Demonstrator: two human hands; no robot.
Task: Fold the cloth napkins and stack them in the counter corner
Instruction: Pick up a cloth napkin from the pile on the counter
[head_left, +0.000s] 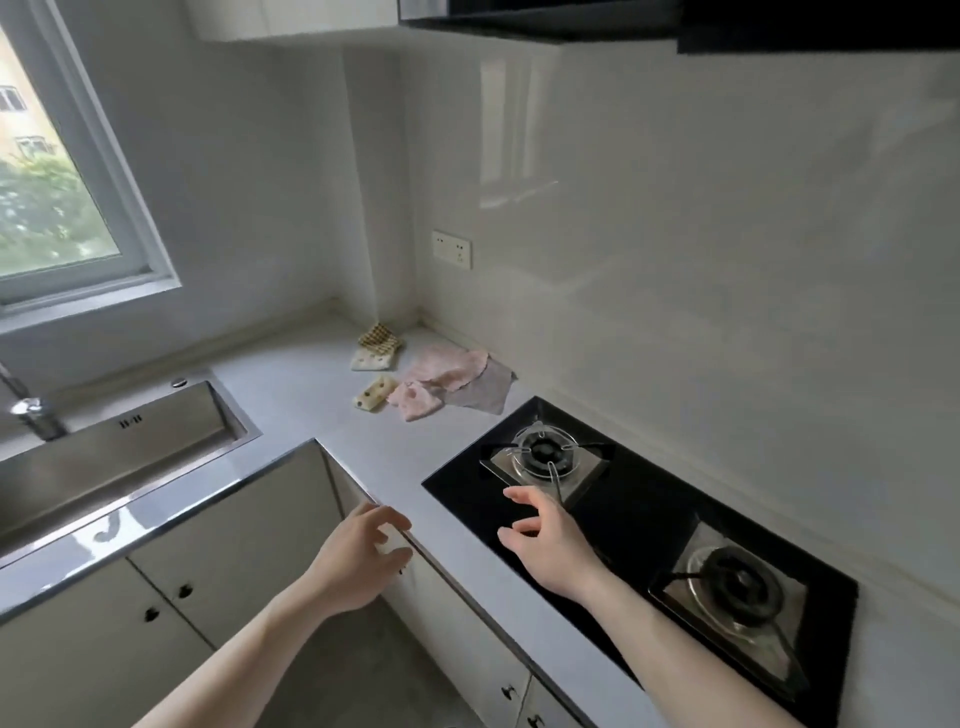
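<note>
Left hand (358, 561): empty, fingers loosely spread and curled, held above the front edge of the counter (322, 405). Right hand (550, 545): empty, fingers open and slightly bent, held over the near-left part of the black hob (644, 514). Neither hand touches any cloth.

Napkins: all lie on the counter, well apart from both hands, near the back corner. A checked napkin (381, 335) sits closest to the corner, resting on a cream spotted napkin (370, 359). A second cream spotted napkin (372, 393), folded small, lies just in front. Beside it is a small pink napkin (415, 400), bunched. A larger pink napkin (449, 366) lies crumpled and partly over a grey napkin (485, 388), which is spread flat next to the wall.

Sink (119, 452): steel basin at left; nothing visible inside. Tap (31, 410) stands at its rear left.
</note>
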